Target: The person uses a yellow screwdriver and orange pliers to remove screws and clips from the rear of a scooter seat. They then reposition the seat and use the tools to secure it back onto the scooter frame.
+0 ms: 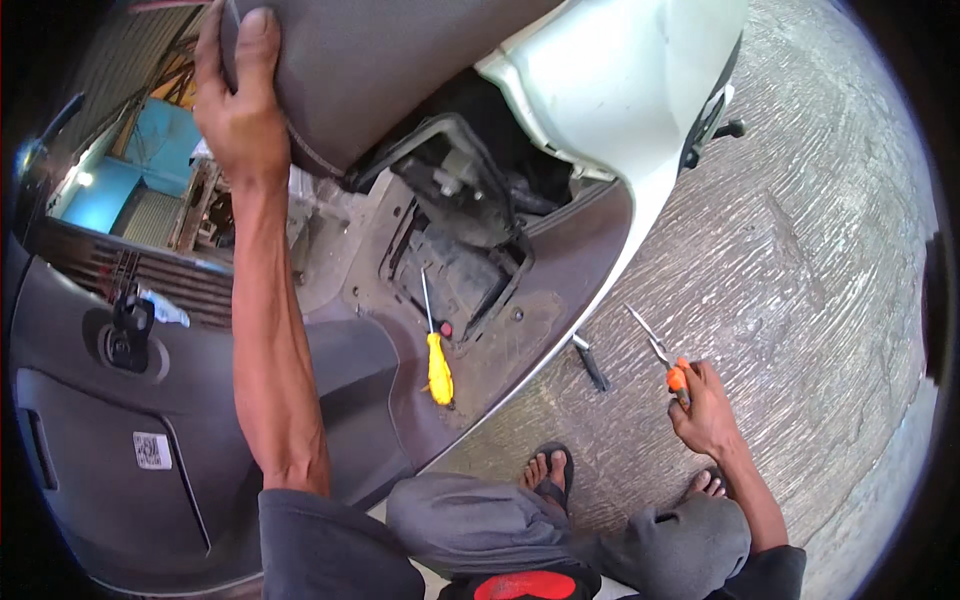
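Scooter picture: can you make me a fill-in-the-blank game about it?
1. The hand on the seat is the ____ one.
2. The other hand holds pliers with ____ handles.
3. The screwdriver has a ____ handle.
4. The shiny body panel beside the seat is ____.

Missing words: left; orange; yellow; white.

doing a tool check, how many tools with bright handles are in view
2: a yellow-handled screwdriver lying on the brown floor panel, and orange-handled pliers in the right hand. Others may be hidden inside the open compartment.
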Available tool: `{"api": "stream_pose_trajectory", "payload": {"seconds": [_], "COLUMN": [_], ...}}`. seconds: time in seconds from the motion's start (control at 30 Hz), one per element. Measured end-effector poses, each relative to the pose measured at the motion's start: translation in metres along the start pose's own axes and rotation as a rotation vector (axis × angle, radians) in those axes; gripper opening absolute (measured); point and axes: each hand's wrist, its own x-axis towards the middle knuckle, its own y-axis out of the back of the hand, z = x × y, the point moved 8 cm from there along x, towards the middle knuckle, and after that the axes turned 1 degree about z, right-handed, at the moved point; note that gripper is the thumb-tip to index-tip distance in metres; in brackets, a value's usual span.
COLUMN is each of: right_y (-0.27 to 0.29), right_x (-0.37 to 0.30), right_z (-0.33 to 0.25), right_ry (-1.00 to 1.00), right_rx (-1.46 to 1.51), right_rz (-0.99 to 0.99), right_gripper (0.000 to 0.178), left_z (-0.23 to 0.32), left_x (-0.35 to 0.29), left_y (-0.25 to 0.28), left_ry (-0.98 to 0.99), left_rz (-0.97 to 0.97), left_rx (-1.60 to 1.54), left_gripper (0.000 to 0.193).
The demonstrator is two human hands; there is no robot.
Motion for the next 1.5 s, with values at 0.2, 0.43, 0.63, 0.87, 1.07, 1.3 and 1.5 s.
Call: {"api": "stream_pose_trajectory", "payload": {"seconds": [0.2, 0.43, 0.63, 0.87, 1.07, 1.3, 1.5], "right_y": [0.069, 0.109, 0.136, 0.160, 0.159, 0.163, 0.157], "right_x": [0.036, 0.064, 0.051, 0.042, 0.043, 0.039, 0.051], "right_z": [-0.141, -0.267, -0.314, -0.377, -0.409, -0.432, -0.437], "right_ry": [0.342, 0.558, 0.535, 0.572, 0.527, 0.514, 0.213], "right_rx": [0.124, -0.081, -0.441, -0.831, -1.033, -1.046, -0.978], "right_rz": [-0.109, 0.034, 0.207, 0.431, 0.276, 0.203, -0.003], "right_gripper": [0.051, 0.049, 0.041, 0.031, 0.024, 0.022, 0.031], "left_z": [-0.006, 0.000, -0.008, 0.008, 0.001, 0.020, 0.005], "left_x": [-0.006, -0.002, -0.003, -0.015, -0.009, -0.007, -0.008], "left_y": [0.000, 0.001, -0.002, -0.006, 0.001, 0.004, 0.007], "left_ry": [0.089, 0.011, 0.008, 0.073, -0.073, 0.052, -0.028], "left_rz": [0.047, 0.070, 0.077, 0.086, 0.181, 0.145, 0.235], "left_rx": [-0.023, -0.037, -0.175, -0.265, -0.124, -0.037, -0.036], "left_gripper": [0.064, 0.063, 0.068, 0.061, 0.059, 0.059, 0.057]}}
